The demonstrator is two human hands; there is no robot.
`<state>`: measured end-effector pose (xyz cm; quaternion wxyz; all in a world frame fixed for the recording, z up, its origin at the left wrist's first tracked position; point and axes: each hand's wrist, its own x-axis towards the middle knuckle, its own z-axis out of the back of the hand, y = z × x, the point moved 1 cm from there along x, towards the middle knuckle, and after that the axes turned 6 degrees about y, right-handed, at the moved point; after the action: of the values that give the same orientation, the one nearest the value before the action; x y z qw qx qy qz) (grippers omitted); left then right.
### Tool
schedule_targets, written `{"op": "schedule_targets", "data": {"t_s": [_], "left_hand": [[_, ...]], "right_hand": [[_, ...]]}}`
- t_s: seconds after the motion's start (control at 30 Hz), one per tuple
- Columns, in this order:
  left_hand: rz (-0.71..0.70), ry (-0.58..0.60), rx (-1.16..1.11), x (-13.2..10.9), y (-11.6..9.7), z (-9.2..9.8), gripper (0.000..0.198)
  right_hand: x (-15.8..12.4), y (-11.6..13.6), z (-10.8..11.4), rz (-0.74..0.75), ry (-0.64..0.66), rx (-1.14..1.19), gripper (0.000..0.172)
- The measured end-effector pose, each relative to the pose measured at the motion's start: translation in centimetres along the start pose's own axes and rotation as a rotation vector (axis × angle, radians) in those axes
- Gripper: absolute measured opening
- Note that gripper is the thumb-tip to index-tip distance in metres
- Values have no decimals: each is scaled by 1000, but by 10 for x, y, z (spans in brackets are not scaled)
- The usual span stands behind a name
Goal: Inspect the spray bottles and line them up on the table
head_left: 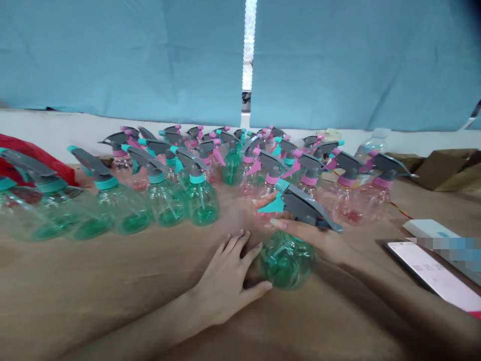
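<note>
Your right hand [315,238] is closed round the neck of a clear green plastic spray bottle [287,263], just under its grey trigger head, near the middle of the brown table [93,291]. Your left hand [225,283] lies flat and open to its left, thumb touching its body. Rows of green and pink spray bottles [203,200] stand farther back.

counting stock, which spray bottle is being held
The green bottle alone in front of the rows; the right hand grips its neck, left hand beside it.
</note>
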<state>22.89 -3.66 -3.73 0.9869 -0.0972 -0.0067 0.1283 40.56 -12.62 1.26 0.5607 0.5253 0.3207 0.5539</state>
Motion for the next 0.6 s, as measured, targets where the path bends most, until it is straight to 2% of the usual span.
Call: {"op": "schedule_targets", "data": {"t_s": [0.1,0.27,0.43,0.6], "left_hand": [[27,10,5,2,6,0,70],[22,7,4,2,10,-1,72],[11,15,7,2,9,0,73],[10,2,5,2,8,0,71]], "right_hand": [[0,-7,2,-85,-22,61,22],[0,-9,3,-113,-20,78,20],[0,2,-1,-57,-85,6,23],[0,6,-1,-43,-144,-30,14]]}}
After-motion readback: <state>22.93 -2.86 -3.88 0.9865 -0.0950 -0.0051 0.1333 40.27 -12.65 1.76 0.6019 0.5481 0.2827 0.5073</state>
